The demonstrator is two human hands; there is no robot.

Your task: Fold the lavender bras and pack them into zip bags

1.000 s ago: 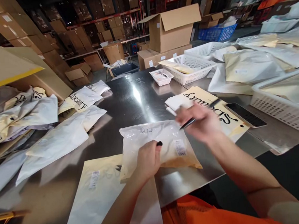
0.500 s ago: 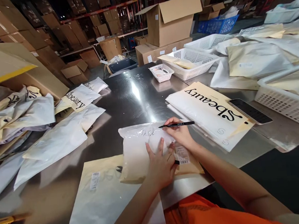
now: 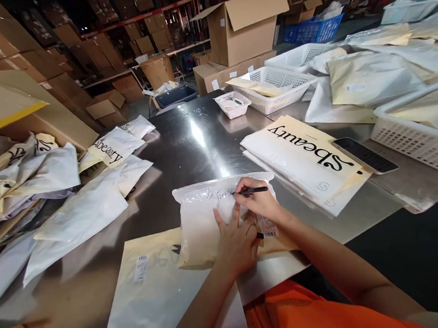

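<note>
**Writing on a bag**

The shiny steel table [image 3: 187, 141] gives a hard, flat top. A clear plastic bag [image 3: 204, 220] lies on it near the edge. The left hand [image 3: 236, 243] presses flat with spread fingers so the bag cannot slide. The right hand [image 3: 258, 204] pinches a thin black pen [image 3: 253, 190], tip on the bag's top.

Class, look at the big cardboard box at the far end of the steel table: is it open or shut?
Open. The cardboard box has its top flaps standing up and outward, and it rests on a flatter, closed carton. Its contents cannot be seen.
</note>
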